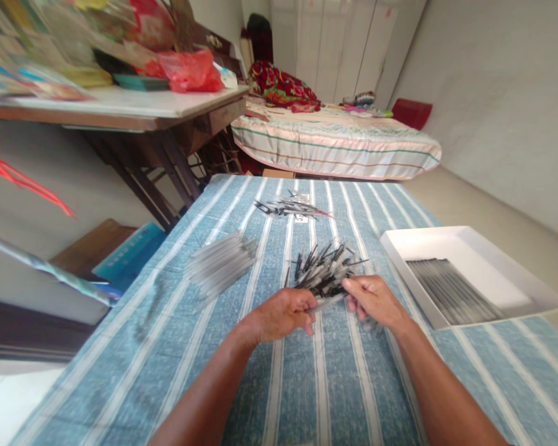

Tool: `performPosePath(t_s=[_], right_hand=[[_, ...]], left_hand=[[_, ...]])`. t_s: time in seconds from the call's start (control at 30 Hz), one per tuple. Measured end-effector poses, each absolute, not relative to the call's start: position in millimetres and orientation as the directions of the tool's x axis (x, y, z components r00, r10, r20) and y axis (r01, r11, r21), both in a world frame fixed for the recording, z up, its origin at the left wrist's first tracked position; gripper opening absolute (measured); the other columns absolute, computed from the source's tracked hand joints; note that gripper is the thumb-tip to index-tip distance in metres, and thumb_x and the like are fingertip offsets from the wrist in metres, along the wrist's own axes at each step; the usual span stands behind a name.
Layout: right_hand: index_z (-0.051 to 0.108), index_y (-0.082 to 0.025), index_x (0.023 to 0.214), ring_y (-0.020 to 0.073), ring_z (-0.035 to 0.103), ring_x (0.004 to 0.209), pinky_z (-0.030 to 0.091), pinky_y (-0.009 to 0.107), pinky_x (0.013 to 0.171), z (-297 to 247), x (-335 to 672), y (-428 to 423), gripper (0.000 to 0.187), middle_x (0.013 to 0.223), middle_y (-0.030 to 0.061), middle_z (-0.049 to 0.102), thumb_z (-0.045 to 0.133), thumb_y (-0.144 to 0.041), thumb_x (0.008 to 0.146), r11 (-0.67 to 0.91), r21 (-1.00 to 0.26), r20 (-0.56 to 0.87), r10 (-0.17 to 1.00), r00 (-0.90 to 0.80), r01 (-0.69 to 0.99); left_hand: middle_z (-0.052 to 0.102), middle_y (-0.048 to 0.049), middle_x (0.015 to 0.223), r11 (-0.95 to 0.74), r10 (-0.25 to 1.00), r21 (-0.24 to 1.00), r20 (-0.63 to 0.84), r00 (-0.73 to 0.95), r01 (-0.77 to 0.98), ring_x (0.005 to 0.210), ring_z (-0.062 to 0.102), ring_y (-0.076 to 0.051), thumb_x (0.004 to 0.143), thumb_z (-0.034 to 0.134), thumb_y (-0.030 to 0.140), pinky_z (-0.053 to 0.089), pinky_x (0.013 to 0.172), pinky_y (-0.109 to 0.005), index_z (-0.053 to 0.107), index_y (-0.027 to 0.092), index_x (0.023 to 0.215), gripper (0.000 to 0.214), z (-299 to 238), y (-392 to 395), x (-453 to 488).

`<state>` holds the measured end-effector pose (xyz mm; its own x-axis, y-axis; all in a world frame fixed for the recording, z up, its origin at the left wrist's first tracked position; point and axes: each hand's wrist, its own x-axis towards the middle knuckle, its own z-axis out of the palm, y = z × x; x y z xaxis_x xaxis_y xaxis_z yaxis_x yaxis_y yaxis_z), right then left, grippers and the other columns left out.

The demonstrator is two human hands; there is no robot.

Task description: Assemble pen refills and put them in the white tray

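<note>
My left hand (286, 313) and my right hand (374, 300) meet over a blue-and-white striped cloth (279, 384), fingers curled round one thin pen-like piece (328, 302) held between them. Just beyond my fingers lies a loose heap of black-and-clear pen parts (325, 269). A pile of clear tubes (221, 263) lies to the left of it. A smaller scatter of dark parts (291, 207) sits farther back on the cloth.
A white shallow box (469, 238) at the right holds rows of dark rods. A wooden table (121, 108) piled with bags and papers stands at the left. A bed (335, 145) with a striped cover lies beyond.
</note>
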<state>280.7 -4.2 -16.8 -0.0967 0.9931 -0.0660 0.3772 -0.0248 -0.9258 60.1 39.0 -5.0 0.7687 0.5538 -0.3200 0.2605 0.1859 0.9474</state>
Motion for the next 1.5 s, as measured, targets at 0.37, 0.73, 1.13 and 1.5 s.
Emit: performPosePath(t_s=[0.37, 0.73, 1.13, 1.5], right_hand=[[0.056, -0.015, 0.063, 0.0075, 0.051, 0.037, 0.04, 0.018, 0.039, -16.5, 281.0, -4.0, 0.038, 0.05, -0.0021, 0.058, 0.052, -0.05, 0.08, -0.055, -0.945, -0.108, 0.983, -0.148, 0.322], [0.054, -0.015, 0.057, 0.0065, 0.049, 0.035, 0.037, 0.016, 0.037, -14.2, 279.8, -4.3, 0.038, 0.045, -0.0035, 0.054, 0.056, -0.047, 0.079, -0.052, -0.943, -0.103, 0.985, -0.14, 0.329], [0.052, -0.016, 0.052, 0.0059, 0.045, 0.03, 0.034, 0.016, 0.034, -14.7, 274.3, -4.5, 0.042, 0.038, -0.0048, 0.05, 0.054, -0.048, 0.08, -0.086, -0.948, -0.121, 0.988, -0.097, 0.307], [0.047, -0.017, 0.048, 0.0058, 0.039, 0.023, 0.025, 0.015, 0.027, -24.8, 264.3, -1.6, 0.046, 0.036, -0.0035, 0.052, 0.052, -0.049, 0.08, -0.163, -0.949, -0.149, 0.986, 0.071, 0.27]], left_hand=[[0.06, 0.0022, 0.069, 0.177, 0.558, 0.952, -0.306, 0.771, 0.25, 0.067, 0.061, -0.017, 0.064, 0.055, 0.011, 0.043, 0.068, -0.028, 0.054, 0.017, 0.073, 0.012, -5.7, 39.2, 60.7], [0.057, 0.0029, 0.066, 0.159, 0.573, 0.95, -0.309, 0.759, 0.267, 0.066, 0.058, -0.015, 0.063, 0.054, 0.01, 0.042, 0.065, -0.026, 0.052, 0.017, 0.073, 0.013, -10.1, 38.9, 61.3], [0.051, 0.0038, 0.065, -0.348, 0.716, 0.808, -0.098, 0.692, 0.475, 0.061, 0.049, -0.012, 0.068, 0.049, 0.009, 0.034, 0.055, -0.021, 0.052, 0.018, 0.072, 0.011, -7.7, 38.8, 63.6], [0.056, -0.0044, 0.085, -0.615, 0.746, 0.48, 0.099, 0.658, 0.625, 0.078, 0.057, -0.017, 0.079, 0.043, 0.011, 0.041, 0.066, -0.025, 0.055, 0.019, 0.087, 0.016, -1.1, 29.5, 72.9]])
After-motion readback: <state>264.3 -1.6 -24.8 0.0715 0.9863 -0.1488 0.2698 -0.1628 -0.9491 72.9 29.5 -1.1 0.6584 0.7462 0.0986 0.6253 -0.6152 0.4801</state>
